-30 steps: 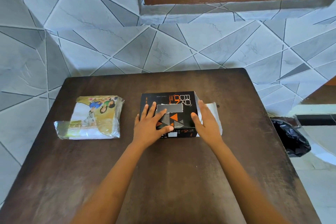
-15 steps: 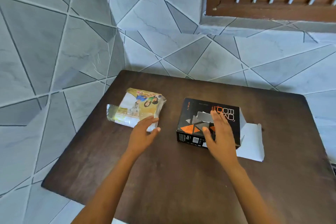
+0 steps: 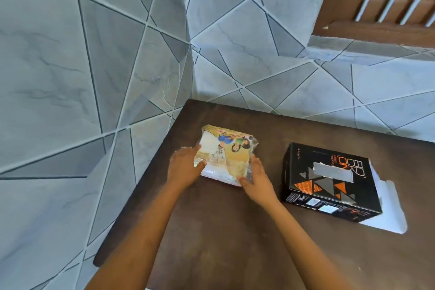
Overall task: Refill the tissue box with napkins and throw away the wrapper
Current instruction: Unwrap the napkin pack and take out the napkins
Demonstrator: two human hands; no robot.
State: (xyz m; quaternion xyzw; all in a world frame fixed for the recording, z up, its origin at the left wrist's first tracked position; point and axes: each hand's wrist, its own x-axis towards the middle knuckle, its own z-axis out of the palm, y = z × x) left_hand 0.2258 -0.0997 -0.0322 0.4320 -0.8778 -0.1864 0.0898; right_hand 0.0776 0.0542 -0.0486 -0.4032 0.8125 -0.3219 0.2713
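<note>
A napkin pack (image 3: pixel 226 154) in clear and yellow printed wrapper lies near the left edge of the dark wooden table (image 3: pixel 235 231). My left hand (image 3: pixel 184 167) grips its left end and my right hand (image 3: pixel 257 180) grips its near right corner. To the right stands the black tissue box (image 3: pixel 327 181) with orange and grey triangles and a grey slot on top. Its white end flap (image 3: pixel 386 209) lies open on the table at the right. No hand touches the box.
Grey tiled walls meet in a corner behind the table's far left. A brown slatted window frame (image 3: pixel 376 7) sits at the upper right. The table's left edge drops off just beside the napkin pack.
Both hands left the tissue box and moved left onto the napkin pack. The left hand arrived first, then the right. My view swung left.
</note>
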